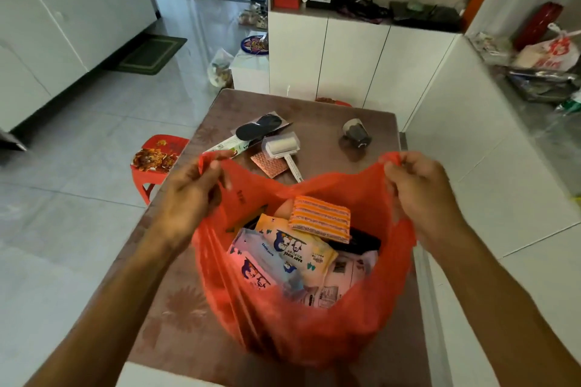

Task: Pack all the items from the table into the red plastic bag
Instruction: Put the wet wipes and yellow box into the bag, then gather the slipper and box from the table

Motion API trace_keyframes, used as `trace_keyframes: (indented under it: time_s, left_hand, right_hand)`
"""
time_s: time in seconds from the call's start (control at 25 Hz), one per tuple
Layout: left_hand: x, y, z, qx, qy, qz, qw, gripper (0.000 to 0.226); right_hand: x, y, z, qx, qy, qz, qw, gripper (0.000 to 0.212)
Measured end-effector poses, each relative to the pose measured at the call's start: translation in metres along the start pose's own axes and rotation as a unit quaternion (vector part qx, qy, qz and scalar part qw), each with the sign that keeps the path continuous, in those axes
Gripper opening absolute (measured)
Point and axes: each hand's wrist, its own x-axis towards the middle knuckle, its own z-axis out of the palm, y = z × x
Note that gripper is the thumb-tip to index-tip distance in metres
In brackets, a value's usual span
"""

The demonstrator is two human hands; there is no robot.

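My hands hold the red bag (pixel 301 317) open over the desk's near edge, wipe packs (pixel 295 250) and an orange striped sponge (pixel 320 218) inside. Toward the far edge lie a lint roller (pixel 281 145), a pink pad (pixel 269 164), a packaged black brush (pixel 254 132) and a small cup (pixel 356 132) on its side.

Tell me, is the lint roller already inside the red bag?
No, the lint roller lies on the table beyond the red bag, which both hands hold open by its handles.
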Motion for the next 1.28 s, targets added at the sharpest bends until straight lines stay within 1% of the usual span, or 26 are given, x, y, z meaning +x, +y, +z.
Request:
trace_keyframes:
  time_s: [0.08, 0.12, 0.16, 0.2, 0.24, 0.32, 0.36, 0.4, 0.44, 0.48, 0.52, 0.56, 0.6, 0.64, 0.72, 0.8, 0.92, 1.04, 1.12, 1.16, 1.2, 1.28]
  left_hand:
    - [0.012, 0.018, -0.008, 0.011, -0.01, 0.077, 0.997, 0.028]
    - [0.015, 0.02, -0.008, 0.025, -0.024, 0.093, 0.995, 0.025]
    - [0.015, 0.017, -0.007, 0.043, -0.044, 0.082, 0.995, 0.023]
    - [0.012, 0.01, -0.009, 0.06, -0.067, 0.045, 0.995, 0.022]
    - [0.007, 0.003, -0.012, 0.078, -0.088, -0.005, 0.993, 0.028]
    - [-0.006, -0.009, -0.023, 0.124, -0.113, -0.097, 0.981, 0.047]
    - [-0.012, -0.011, -0.028, 0.145, -0.107, -0.124, 0.976, 0.05]
    - [-0.017, -0.007, -0.03, 0.156, -0.088, -0.13, 0.975, 0.048]
    - [-0.019, -0.001, -0.031, 0.162, -0.055, -0.116, 0.978, 0.046]
    - [-0.016, 0.005, -0.031, 0.163, -0.013, -0.089, 0.982, 0.046]
    - [-0.008, 0.011, -0.029, 0.166, 0.037, -0.064, 0.983, 0.047]
    - [0.004, 0.016, -0.025, 0.164, 0.078, -0.051, 0.982, 0.048]
    - [0.022, 0.016, -0.022, 0.161, 0.098, -0.045, 0.981, 0.046]
    - [0.046, 0.01, -0.019, 0.165, 0.1, -0.042, 0.98, 0.042]
    - [0.103, -0.021, -0.014, 0.216, 0.067, -0.052, 0.973, 0.039]
    - [0.162, -0.068, -0.011, 0.302, 0.016, -0.074, 0.95, 0.045]
    - [0.246, -0.145, -0.009, 0.422, -0.037, -0.127, 0.897, 0.065]
    - [0.317, -0.207, -0.015, 0.479, -0.058, -0.148, 0.863, 0.073]
    - [0.349, -0.242, -0.018, 0.51, -0.066, -0.148, 0.845, 0.075]
    - [0.361, -0.258, -0.018, 0.523, -0.073, -0.147, 0.836, 0.077]
    - [0.371, -0.273, -0.016, 0.525, -0.074, -0.146, 0.835, 0.078]
    - [0.381, -0.296, -0.012, 0.49, -0.07, -0.145, 0.857, 0.075]
  right_hand:
    - [0.006, -0.026, 0.002, -0.047, 0.057, -0.086, 0.994, 0.015]
    - [0.007, -0.029, 0.004, -0.087, 0.071, -0.098, 0.989, 0.014]
    - [0.007, -0.022, 0.005, -0.147, 0.068, -0.081, 0.984, 0.011]
    - [0.006, -0.011, 0.003, -0.214, 0.041, -0.04, 0.975, 0.008]
    - [0.005, 0.003, -0.001, -0.277, 0.004, 0.012, 0.961, 0.011]
    - [0.002, 0.018, -0.01, -0.366, -0.05, 0.099, 0.924, 0.032]
    - [0.001, 0.02, -0.013, -0.392, -0.058, 0.113, 0.911, 0.045]
    - [-0.001, 0.019, -0.013, -0.408, -0.049, 0.096, 0.907, 0.058]
    - [-0.003, 0.015, -0.011, -0.416, -0.027, 0.05, 0.908, 0.07]
    - [-0.003, 0.008, -0.004, -0.409, 0.003, -0.018, 0.912, 0.077]
    - [-0.004, -0.002, 0.007, -0.384, 0.027, -0.094, 0.918, 0.078]
    - [-0.001, -0.013, 0.021, -0.344, 0.031, -0.15, 0.926, 0.076]
    - [0.006, -0.021, 0.04, -0.295, 0.008, -0.177, 0.939, 0.072]
    - [0.018, -0.027, 0.062, -0.246, -0.033, -0.173, 0.953, 0.067]
    - [0.057, -0.025, 0.109, -0.202, -0.115, -0.114, 0.966, 0.057]
    - [0.103, -0.01, 0.152, -0.215, -0.164, -0.049, 0.962, 0.05]
    - [0.171, 0.029, 0.205, -0.26, -0.172, 0.031, 0.95, 0.051]
    - [0.229, 0.074, 0.243, -0.296, -0.155, 0.086, 0.939, 0.055]
    - [0.258, 0.099, 0.258, -0.351, -0.141, 0.089, 0.921, 0.061]
    - [0.27, 0.11, 0.266, -0.384, -0.136, 0.072, 0.91, 0.066]
    - [0.281, 0.118, 0.275, -0.412, -0.129, 0.039, 0.901, 0.07]
    - [0.304, 0.125, 0.292, -0.448, -0.11, -0.07, 0.884, 0.074]
